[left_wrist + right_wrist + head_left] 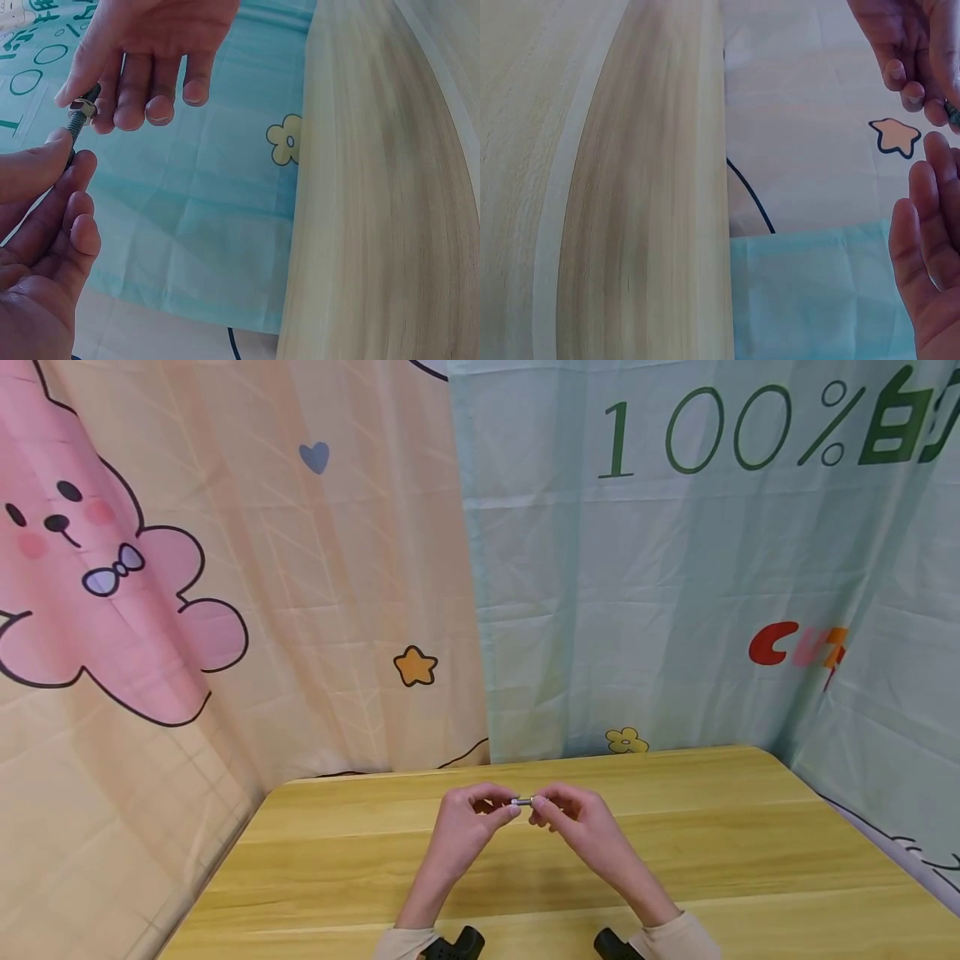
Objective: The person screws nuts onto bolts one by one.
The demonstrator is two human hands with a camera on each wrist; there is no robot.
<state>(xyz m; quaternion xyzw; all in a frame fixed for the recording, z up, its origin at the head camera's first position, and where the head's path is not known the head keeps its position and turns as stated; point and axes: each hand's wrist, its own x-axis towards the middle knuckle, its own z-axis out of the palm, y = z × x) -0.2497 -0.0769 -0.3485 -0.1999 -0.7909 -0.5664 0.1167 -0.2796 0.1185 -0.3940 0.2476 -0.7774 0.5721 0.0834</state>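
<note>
Bolt (76,124) with nut (82,109), pinched by left hand (463,825), nine o'clock, and right hand (587,827), three; I judge nut-turning, next needing steady twist.

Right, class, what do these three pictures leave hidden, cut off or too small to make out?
- Left wrist: the lower end of the bolt, hidden by the left hand.
- Head: the outline of the nut, too small.
- Right wrist: part of the right hand, cut off by the right edge.
- Head: the end of the green lettering, cut off by the right edge.
</note>
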